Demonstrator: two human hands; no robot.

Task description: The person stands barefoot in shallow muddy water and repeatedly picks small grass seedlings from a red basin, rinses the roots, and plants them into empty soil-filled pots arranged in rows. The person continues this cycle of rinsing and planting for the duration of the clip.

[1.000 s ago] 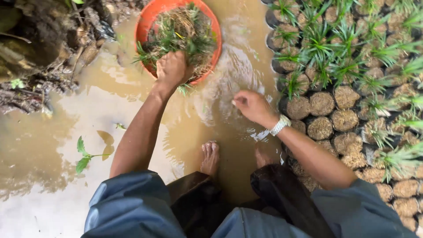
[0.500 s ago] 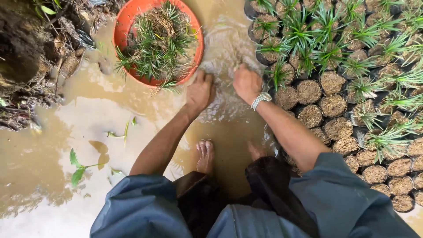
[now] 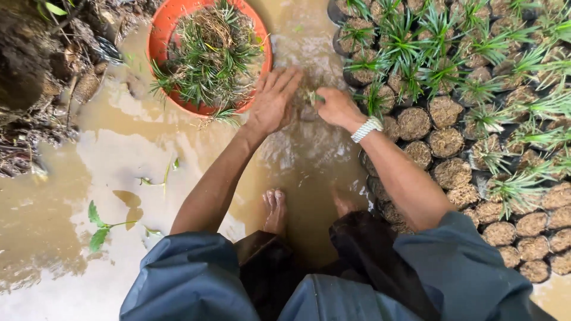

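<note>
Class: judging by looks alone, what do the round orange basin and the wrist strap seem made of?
Round orange basin: likely plastic; uniform colour, smooth moulded rim. Pale wrist strap above the right hand: possibly metal links; segmented and light, too small to confirm.

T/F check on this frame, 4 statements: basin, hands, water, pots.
1. The orange basin holds green seedlings. True.
2. The left hand grips the basin's rim. False: it is spread open over the muddy water, just right of the basin.
3. The right hand wears a pale wristband. True.
4. The soil-filled pots stand left of the basin. False: they are packed on the right.
</note>
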